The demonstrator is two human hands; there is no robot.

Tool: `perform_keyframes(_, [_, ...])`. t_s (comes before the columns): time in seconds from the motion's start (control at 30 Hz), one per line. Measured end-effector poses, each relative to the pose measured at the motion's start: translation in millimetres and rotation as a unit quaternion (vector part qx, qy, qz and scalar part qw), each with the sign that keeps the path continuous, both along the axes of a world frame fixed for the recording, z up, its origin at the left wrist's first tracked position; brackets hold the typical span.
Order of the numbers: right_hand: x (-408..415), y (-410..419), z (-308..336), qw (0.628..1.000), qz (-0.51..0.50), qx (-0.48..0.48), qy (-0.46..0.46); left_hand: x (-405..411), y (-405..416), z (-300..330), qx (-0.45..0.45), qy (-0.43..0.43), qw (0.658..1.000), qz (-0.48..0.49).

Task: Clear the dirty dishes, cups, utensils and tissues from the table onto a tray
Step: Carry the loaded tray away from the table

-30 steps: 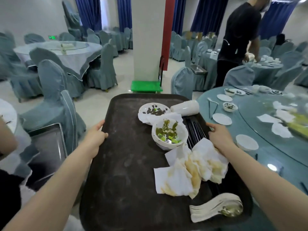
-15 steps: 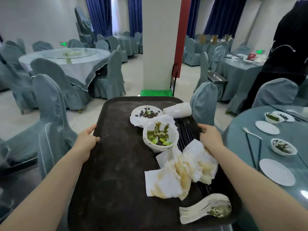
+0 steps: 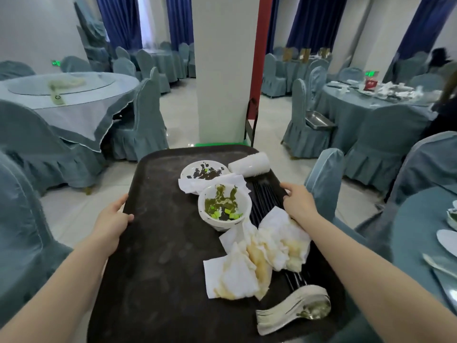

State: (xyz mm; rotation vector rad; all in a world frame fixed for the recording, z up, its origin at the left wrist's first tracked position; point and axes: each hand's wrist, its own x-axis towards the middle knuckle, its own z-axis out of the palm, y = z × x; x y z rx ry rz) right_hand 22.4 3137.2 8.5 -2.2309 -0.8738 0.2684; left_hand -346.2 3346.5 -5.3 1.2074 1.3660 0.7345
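Tray part-loaded and carried in both hands; table not yet cleared.

Left hand (image 3: 112, 222) and right hand (image 3: 298, 203) each curl over a long edge of the dark tray (image 3: 153, 256), which holds a bowl (image 3: 223, 206), plate (image 3: 204, 170), cup (image 3: 249, 164), chopsticks (image 3: 265, 194), stained tissues (image 3: 259, 256) and stacked spoons (image 3: 294, 309). Judging by the plates (image 3: 447, 240) left on the table (image 3: 418, 233) at right, more remains.

Both bare forearms reach forward; the left hand (image 3: 111, 225) grips the tray's (image 3: 158, 243) left rim, thumb on top; the right hand (image 3: 298, 203) grips its right rim.
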Motion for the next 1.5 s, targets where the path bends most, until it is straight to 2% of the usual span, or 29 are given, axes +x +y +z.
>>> perform_keyframes(0.23, [109.9, 185.4, -5.3, 1.0, 0.016, 0.011, 0.008, 108.6, 166.0, -1.4, 0.003, -0.048, 0.998, 0.04])
perform_keyframes(0.43, [192.2, 332.7, -10.9, 1.0, 0.02, 0.004, 0.007, 191.3, 309.4, -1.9, 0.014, -0.043, 0.997, 0.068])
perform_keyframes(0.7, [316.2, 519.1, -33.6, 0.999, -0.033, 0.007, 0.034, 332.1, 521.1, -19.7, 0.045, -0.034, 0.998, 0.022])
perform_keyframes(0.97, [471.7, 689.4, -59.4, 0.994, -0.066, -0.012, 0.087, 485.7, 687.7, -34.2, 0.03, -0.014, 0.999, 0.007])
perform_keyframes(1.27, [643.5, 912.8, -91.6, 0.988, -0.006, -0.067, 0.139, 627.1, 845.3, -79.6, 0.027, 0.01, 0.995, 0.099])
perform_keyframes(1.5, [721.9, 1082.5, -135.1, 0.981, 0.017, -0.108, 0.159, 685.7, 985.4, -143.9, -0.052, 0.034, 0.988, 0.142])
